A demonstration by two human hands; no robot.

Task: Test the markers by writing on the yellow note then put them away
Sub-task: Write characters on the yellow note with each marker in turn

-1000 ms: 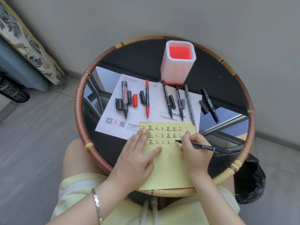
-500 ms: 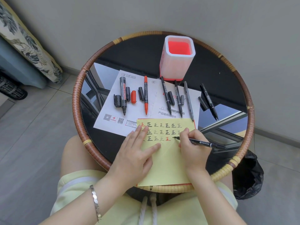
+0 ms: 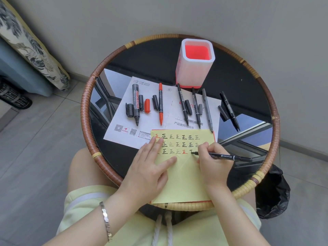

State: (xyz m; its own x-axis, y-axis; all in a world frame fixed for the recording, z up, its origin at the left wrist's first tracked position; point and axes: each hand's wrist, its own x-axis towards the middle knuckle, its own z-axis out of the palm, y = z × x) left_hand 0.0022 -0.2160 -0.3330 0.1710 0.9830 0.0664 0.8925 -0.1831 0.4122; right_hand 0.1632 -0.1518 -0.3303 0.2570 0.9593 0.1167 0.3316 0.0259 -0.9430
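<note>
R grip [image 3: 213,164] pinches blk marker [image 3: 229,156], tip on yellow note [image 3: 184,178]; L grip [image 3: 147,174] flat, pressing note.

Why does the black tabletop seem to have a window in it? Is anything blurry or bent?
Head view: the glossy tabletop mirrors a window frame and bright sky; light is soft, the left hand casting only a faint shadow on the yellow note; the written marks and held black marker look sharp; the wide lens stretches the edges.
</note>
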